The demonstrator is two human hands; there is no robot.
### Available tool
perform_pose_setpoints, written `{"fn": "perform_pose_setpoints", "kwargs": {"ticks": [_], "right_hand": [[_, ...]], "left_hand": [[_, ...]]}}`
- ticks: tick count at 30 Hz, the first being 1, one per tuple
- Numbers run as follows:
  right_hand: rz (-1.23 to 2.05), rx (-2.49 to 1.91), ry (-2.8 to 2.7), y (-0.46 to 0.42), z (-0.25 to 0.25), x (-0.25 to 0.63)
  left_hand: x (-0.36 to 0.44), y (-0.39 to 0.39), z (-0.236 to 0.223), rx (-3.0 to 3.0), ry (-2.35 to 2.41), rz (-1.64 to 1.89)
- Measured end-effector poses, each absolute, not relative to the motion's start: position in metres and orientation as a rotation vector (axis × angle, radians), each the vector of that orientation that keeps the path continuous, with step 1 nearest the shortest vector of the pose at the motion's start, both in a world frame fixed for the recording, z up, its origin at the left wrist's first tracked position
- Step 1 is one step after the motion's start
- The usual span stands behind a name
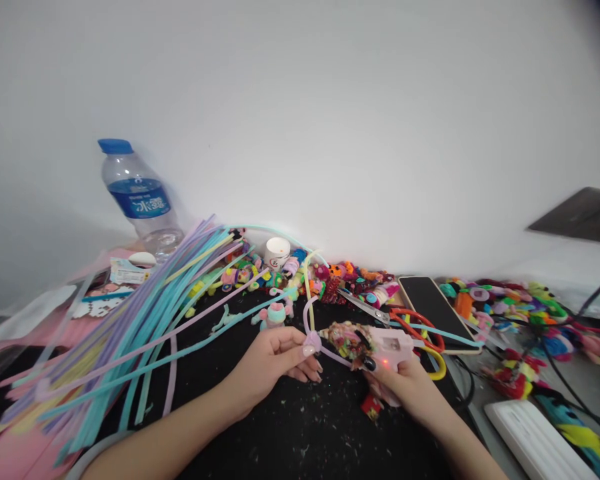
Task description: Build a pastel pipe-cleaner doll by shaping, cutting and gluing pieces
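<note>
Thumb and fingers of the left hand (290, 357) pinch a small lilac fuzzy piece (313, 342) above the black worktop (305, 433), as I watch from afar through the head camera. The right hand (400, 383) is closed around a pink glue gun (393, 345), its red light lit and its front crusted with multicolored bits; the nozzle points at the lilac piece, though I cannot tell whether they touch. Just beyond the left hand sits a mint-and-pink fuzzy figure (273, 315). Behind the glue gun, I see scissors (367, 307) lying open near a smartphone (433, 303) with a dark screen. Farther back, a paper cup (277, 252) stands among colorful fuzzy figures (343, 270). To the left fans a bundle of pastel pipe cleaners (173, 320), with a blue-capped plastic bottle (139, 197) tilted behind it near the pale wall (340, 133).
</note>
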State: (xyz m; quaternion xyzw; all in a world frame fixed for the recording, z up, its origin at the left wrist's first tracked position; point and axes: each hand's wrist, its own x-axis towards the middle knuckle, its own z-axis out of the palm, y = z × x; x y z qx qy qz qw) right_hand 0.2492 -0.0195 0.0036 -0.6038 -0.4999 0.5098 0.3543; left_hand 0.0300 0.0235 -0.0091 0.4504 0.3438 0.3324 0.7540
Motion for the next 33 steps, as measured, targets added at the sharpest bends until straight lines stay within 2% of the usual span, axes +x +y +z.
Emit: {"fn": "perform_pose_setpoints", "kwargs": {"ticks": [33], "right_hand": [[1.411, -1.574, -1.356, -0.0170, 0.0049, 0.2552]], "left_hand": [[0.0294, 0.0234, -0.0099, 0.963, 0.717, 0.760]]}}
